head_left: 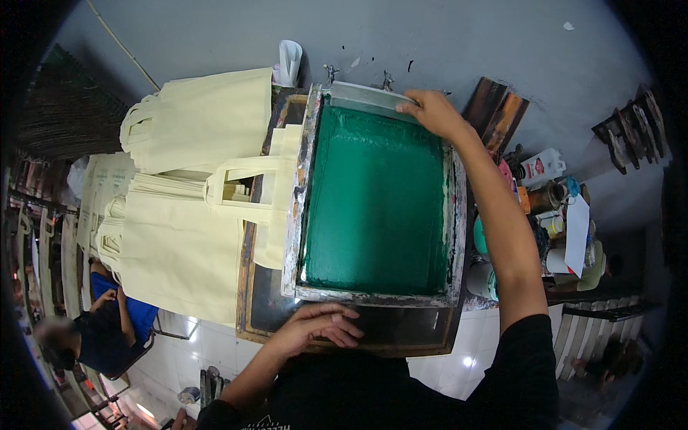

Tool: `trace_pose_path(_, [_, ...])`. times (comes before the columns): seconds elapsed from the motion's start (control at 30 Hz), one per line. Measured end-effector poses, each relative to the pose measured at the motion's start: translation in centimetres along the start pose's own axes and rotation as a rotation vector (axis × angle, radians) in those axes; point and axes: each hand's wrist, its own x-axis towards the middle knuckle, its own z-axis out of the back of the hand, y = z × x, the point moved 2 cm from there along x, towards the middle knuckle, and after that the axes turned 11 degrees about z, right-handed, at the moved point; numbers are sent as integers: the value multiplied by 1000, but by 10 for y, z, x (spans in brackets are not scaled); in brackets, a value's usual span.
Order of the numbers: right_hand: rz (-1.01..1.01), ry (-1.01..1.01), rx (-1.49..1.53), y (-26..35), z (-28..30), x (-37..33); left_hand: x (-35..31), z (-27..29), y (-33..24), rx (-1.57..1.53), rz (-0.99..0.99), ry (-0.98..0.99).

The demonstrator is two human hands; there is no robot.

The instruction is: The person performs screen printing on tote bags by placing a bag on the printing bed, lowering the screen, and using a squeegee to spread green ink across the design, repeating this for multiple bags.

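Note:
A screen printing frame (289, 236) with paint-stained edges and a green mesh (376, 201) lies in front of me. Across its far end rests a grey squeegee (365, 98), and my right hand (433, 115) grips its right end, thumb on the near side. My left hand (319, 330) is by the frame's near left corner, fingers loosely stretched and holding nothing. From under the frame's left side sticks out a cream tote bag (269, 247) with its handle (247, 211) spread to the left. Most of this bag is hidden.
Two stacks of cream tote bags, a far one (208, 107) and a near one (179, 244), lie on the left. A wooden-edged board (247, 315) supports the frame. Bottles and tubs, including a white jug (545, 165), crowd the right. A seated person (107, 333) is at lower left.

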Motion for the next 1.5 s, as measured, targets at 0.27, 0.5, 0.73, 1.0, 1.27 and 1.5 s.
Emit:
trace_pose_path(0.27, [-122,-169,-456,20,-35,8,94,9,-263,1489,-1234,-883])
trace_pose_path(0.5, [3,-217,-427,22,-44,-33,150,45,-305,1682,-788,-835])
trace_pose_path(0.73, [10,-186,-389,56,-50,-71,114,27,-260,1587,-798,-803])
trace_pose_path(1.0, [-5,-128,-326,104,-63,-130,77,11,-196,1589,-751,-803])
trace_pose_path(1.27, [79,-271,-342,170,-96,-217,20,-12,-103,1619,-643,-735])
trace_pose_path(1.5, [107,-280,-400,197,-108,-254,-6,4,-57,1524,-982,-596])
